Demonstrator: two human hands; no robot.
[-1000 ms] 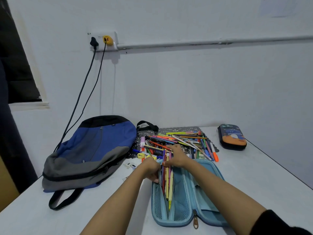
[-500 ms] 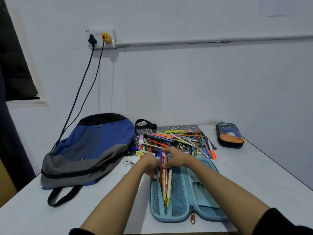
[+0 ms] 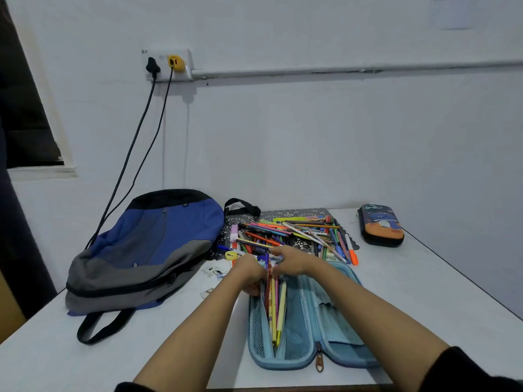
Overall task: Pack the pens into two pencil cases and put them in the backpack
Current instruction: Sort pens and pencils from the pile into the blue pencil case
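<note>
A light blue pencil case [image 3: 334,343] lies unzipped and spread flat on the white table, with several pens [image 3: 275,309] standing in its left mesh pocket. My left hand [image 3: 249,274] grips the far left edge of the case and those pens. My right hand [image 3: 291,260] pinches the pens' upper ends from the right. Behind both hands a heap of loose coloured pens [image 3: 294,233] covers a dark patterned mat. A second, black and orange pencil case [image 3: 380,225] lies shut at the far right. The blue and grey backpack [image 3: 147,250] lies flat on the left.
Two black cables [image 3: 133,154] hang from a wall socket down behind the backpack. Small paper scraps [image 3: 215,271] and a yellow sharpener [image 3: 230,255] lie between backpack and case. The table's [image 3: 424,292] right edge runs diagonally past the shut case.
Both hands stay at the top of the blue case. The pens in the left pocket have been gathered closer together, and the head view has shifted slightly.
</note>
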